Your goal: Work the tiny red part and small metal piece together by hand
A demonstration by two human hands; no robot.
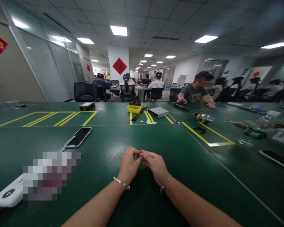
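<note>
My left hand point(129, 164) and my right hand point(156, 165) meet above the green table point(104, 195). Between their fingertips is a small dark, shiny piece point(139, 154), too small for me to tell its kind. Thumb and forefinger of each hand are pinched together on it, and the fingers hide most of it. A spot of orange-red shows at the right fingertips. Each wrist wears a silver bracelet.
To the left lie a phone point(79, 137) with a cable and a white device point(8, 192), partly blurred out. Farther off are a yellow tray point(134, 109), a grey box point(158, 112) and a metal bowl point(204, 117). A person point(198, 90) sits across the table at the right.
</note>
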